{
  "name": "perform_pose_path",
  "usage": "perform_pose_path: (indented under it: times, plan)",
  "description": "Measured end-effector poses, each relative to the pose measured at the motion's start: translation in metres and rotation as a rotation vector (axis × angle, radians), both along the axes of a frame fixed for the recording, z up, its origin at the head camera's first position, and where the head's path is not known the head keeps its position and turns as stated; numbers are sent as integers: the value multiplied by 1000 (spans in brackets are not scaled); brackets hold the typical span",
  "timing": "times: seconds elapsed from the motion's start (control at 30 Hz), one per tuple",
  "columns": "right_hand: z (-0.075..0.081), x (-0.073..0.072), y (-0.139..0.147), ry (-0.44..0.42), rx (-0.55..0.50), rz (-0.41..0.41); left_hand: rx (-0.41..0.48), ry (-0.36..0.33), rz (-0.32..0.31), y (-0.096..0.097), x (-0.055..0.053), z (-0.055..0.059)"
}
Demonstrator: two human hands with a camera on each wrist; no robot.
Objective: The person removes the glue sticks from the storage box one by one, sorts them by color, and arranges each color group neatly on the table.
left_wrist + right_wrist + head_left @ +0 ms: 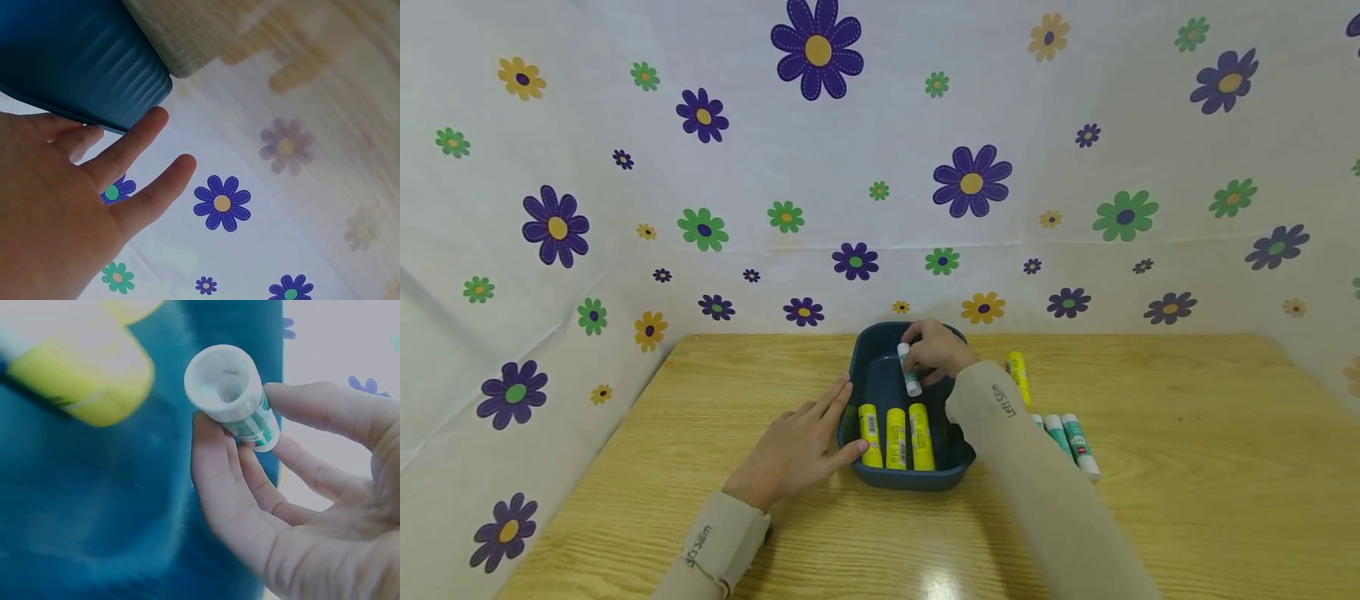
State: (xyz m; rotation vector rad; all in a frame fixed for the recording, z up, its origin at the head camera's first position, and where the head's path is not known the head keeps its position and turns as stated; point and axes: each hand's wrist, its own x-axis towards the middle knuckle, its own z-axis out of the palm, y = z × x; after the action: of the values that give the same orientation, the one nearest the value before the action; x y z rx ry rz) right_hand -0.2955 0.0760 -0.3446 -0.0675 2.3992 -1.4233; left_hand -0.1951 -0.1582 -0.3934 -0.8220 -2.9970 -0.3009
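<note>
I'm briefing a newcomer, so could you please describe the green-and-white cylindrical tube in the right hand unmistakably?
On the wood-grain table sits a dark blue oblong tub. Over its far half, the right hand pinches the green-and-white cylindrical tube, unlike the yellow cylindrical tubes in its near half.

Pale wooden table point(1187, 492) before a flowered white backdrop point(880, 133)
The backdrop rises along the table's far edge and left side, printed with purple, green and orange flowers point(1124, 217); a patch of light point(942, 583) gleams on the near wood
</note>
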Motion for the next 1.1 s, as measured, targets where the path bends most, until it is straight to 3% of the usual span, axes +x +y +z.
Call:
perform_pose_path:
  times: [0.23,0.53,1.1]
  plan:
    - [16,3,11,13,-64,21,12,1,5,0,1,-1]
    - [30,8,27,7,-65,44,11,15,1,0,1,-2]
    - [38,18,58,54,-70,95,28,-2,19,1,2,-1]
